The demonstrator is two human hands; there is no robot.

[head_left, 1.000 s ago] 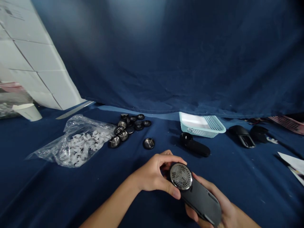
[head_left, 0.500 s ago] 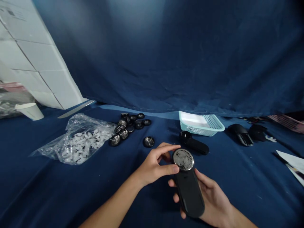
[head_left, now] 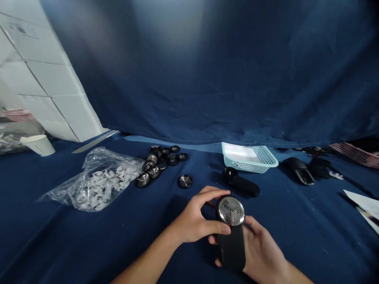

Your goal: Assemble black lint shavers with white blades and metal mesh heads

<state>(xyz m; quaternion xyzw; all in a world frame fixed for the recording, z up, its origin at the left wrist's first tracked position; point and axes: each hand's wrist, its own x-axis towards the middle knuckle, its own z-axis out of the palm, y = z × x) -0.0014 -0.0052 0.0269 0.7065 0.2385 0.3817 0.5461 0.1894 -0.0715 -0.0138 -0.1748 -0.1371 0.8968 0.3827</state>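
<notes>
Two-handed hold on one black shaver: pinching its metal top with the left hand, cupping the handle just below with the right hand. Probably working at the top; next, likely needs a steady handle.

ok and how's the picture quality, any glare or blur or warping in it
Head view: hazy pale patch high on the blue curtain; head view: glints on the clear plastic bag and the silver mesh of the black device; head view: white boxes at left slant and look soft, perhaps lens distortion.
</notes>
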